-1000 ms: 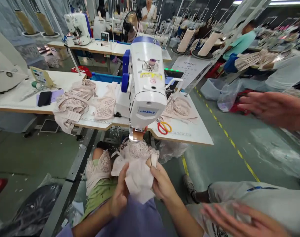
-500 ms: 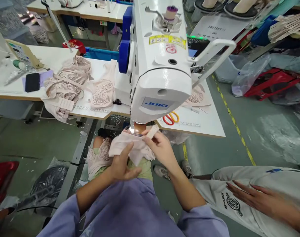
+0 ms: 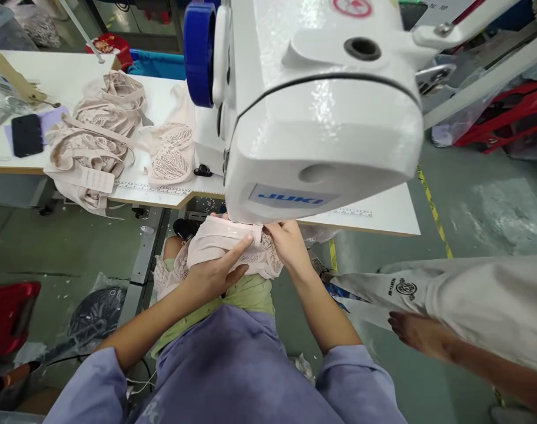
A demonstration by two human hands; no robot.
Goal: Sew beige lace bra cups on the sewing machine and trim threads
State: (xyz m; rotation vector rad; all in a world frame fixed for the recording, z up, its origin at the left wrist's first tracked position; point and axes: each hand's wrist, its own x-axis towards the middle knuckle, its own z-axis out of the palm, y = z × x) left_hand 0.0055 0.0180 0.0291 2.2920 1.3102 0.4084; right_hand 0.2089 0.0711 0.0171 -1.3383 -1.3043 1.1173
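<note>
A pale pink lace bra [image 3: 215,238] hangs at the front of the white sewing machine [image 3: 321,129], under its head, above my lap. My left hand [image 3: 218,274] holds its smooth band, thumb lying on top and fingertips showing behind the upper edge. My right hand [image 3: 290,244] pinches the band's right end close below the machine head, with its fingertips partly hidden. The machine head covers the needle area. More lace fabric [image 3: 169,277] drapes over my leg on the left.
A heap of similar pink bras [image 3: 94,132] and a single lace piece [image 3: 173,153] lie on the white table [image 3: 162,194] at left, near a black phone [image 3: 27,135]. At right is another person's hand [image 3: 421,335] beside pale trousers. A red stool [image 3: 507,115] stands behind.
My view has moved closer to the machine. My left hand, fingers apart before, now grips the bra. The small pale strip in my right fingers no longer shows. The other person's hand is lower.
</note>
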